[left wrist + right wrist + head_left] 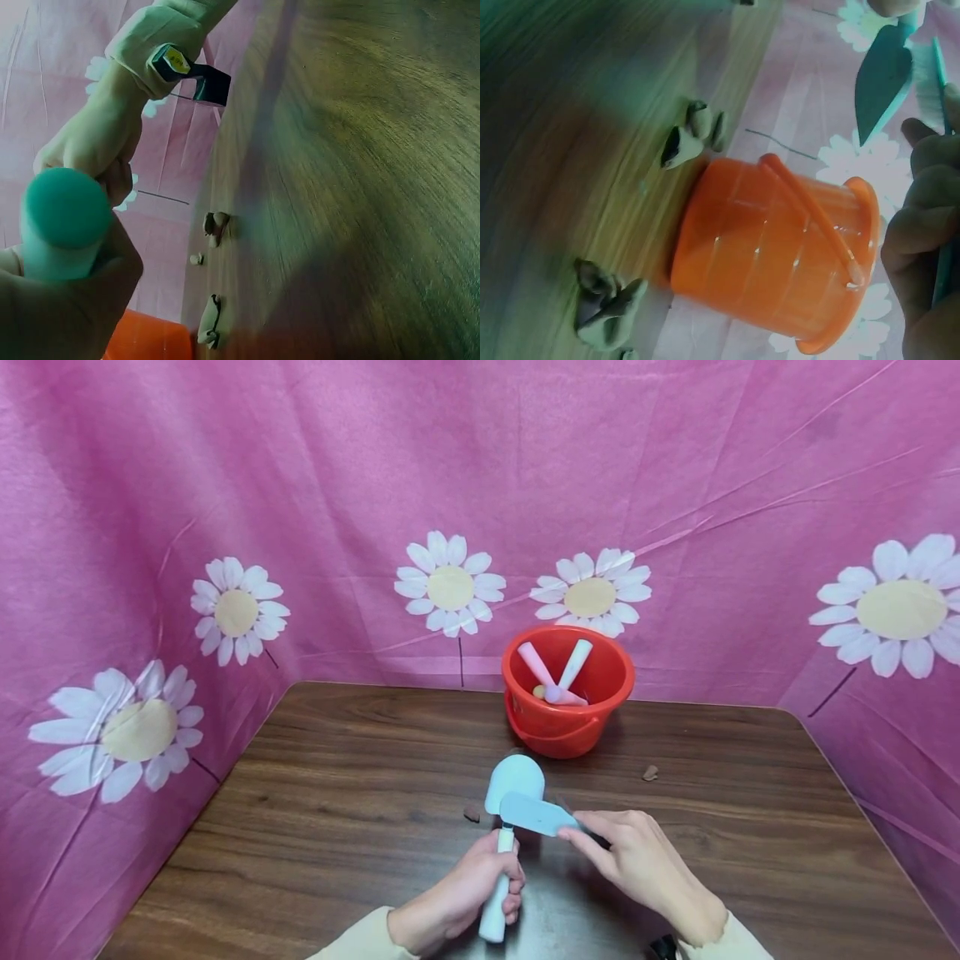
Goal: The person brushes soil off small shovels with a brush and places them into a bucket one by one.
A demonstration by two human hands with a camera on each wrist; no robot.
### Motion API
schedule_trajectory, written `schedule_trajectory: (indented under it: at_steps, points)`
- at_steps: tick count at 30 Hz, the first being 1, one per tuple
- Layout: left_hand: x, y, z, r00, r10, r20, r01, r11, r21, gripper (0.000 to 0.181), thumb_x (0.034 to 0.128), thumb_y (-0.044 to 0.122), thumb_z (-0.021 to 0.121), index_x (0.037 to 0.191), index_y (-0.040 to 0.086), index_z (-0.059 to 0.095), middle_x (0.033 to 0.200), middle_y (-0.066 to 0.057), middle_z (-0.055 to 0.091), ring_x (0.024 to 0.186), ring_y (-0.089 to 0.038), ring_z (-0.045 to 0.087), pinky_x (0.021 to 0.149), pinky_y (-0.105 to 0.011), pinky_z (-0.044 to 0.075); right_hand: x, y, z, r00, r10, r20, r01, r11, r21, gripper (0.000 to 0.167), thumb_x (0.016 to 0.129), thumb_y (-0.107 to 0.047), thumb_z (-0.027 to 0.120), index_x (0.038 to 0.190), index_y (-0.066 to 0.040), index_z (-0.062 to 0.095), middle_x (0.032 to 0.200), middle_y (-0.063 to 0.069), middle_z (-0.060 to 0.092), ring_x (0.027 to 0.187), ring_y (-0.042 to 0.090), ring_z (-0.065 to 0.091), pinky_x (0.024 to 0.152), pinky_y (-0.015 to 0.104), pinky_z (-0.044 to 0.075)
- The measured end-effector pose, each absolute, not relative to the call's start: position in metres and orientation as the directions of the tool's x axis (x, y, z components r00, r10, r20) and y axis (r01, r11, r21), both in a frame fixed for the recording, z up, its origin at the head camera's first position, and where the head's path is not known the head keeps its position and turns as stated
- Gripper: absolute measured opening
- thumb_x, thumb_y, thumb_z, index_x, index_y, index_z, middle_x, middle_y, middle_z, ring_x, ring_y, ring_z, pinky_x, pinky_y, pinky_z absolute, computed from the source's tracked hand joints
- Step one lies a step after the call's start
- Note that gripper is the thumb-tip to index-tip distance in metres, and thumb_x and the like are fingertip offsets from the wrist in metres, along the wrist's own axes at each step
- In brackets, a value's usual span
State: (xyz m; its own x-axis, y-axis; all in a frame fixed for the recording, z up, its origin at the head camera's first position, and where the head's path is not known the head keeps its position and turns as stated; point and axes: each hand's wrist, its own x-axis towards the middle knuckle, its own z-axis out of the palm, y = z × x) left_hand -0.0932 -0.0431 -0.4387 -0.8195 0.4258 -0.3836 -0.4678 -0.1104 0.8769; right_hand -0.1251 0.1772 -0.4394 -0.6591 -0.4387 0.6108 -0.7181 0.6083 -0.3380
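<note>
My left hand [480, 877] grips the pale handle of a small light-blue toy shovel [517, 779], its blade pointing away from me. My right hand [641, 860] pinches a light-blue brush [538, 815], whose back lies over the lower part of the blade; whether they touch I cannot tell. White bristles [928, 79] show in the right wrist view, close to the shovel blade [883, 82]. The handle end [66, 210] rises from my left fist in the left wrist view.
Beyond the hands stands a red bucket [562, 727] with pink [536, 664] and whitish [576, 664] handled tools inside. Small brown curled pieces lie on the wooden table [337, 810], one [472, 814] left of the shovel, another [650, 772] right of the bucket. A pink flowered cloth [337, 485] hangs around.
</note>
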Motion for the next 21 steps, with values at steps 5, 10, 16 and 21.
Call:
schedule_trajectory:
  at_steps: [5, 10, 16, 21]
  points:
    - [-0.091, -0.044, -0.437, -0.812, 0.435, -0.389, -0.471, -0.096, 0.877, 0.024, 0.0696, 0.000, 0.043, 0.089, 0.011, 0.035, 0.057, 0.001, 0.038, 0.041, -0.009, 0.032, 0.038, -0.020, 0.033, -0.135, 0.185, -0.448, -0.629, -0.408, 0.662, -0.730, 0.602, -0.323, 0.017, 0.077, -0.016, 0.078, 0.093, -0.016, 0.074, 0.076, -0.011, 0.071, 0.062, -0.007, 0.056, 0.055, 0.012, 0.047]
    - [-0.086, -0.042, -0.437, -0.806, 0.453, -0.380, -0.457, -0.071, 0.887, 0.021, 0.0721, -0.001, 0.042, 0.089, 0.012, 0.036, 0.057, 0.002, 0.038, 0.040, -0.008, 0.032, 0.036, -0.018, 0.032, -0.145, 0.193, -0.456, -0.644, -0.283, 0.710, -0.636, 0.714, -0.292, 0.019, 0.072, -0.012, 0.081, 0.090, -0.012, 0.074, 0.069, -0.007, 0.069, 0.056, -0.003, 0.054, 0.050, 0.019, 0.048]
    - [-0.087, -0.036, -0.443, -0.818, 0.464, -0.340, -0.410, -0.056, 0.911, 0.022, 0.0780, -0.002, 0.044, 0.096, 0.009, 0.036, 0.061, -0.001, 0.042, 0.045, -0.011, 0.039, 0.042, -0.021, 0.040, -0.144, 0.187, -0.451, -0.697, -0.208, 0.686, -0.524, 0.800, -0.290, 0.015, 0.074, -0.015, 0.080, 0.087, -0.013, 0.072, 0.053, -0.011, 0.052, 0.048, 0.000, 0.043, 0.044, 0.022, 0.040]
    - [-0.088, -0.032, -0.448, -0.837, 0.457, -0.300, -0.371, -0.073, 0.926, 0.025, 0.0830, -0.002, 0.045, 0.105, 0.004, 0.037, 0.065, -0.005, 0.046, 0.049, -0.015, 0.045, 0.050, -0.025, 0.045, -0.133, 0.169, -0.433, -0.676, -0.267, 0.687, -0.579, 0.770, -0.270, 0.013, 0.075, -0.021, 0.080, 0.084, -0.020, 0.071, 0.056, -0.015, 0.054, 0.049, 0.001, 0.046, 0.045, 0.021, 0.040]
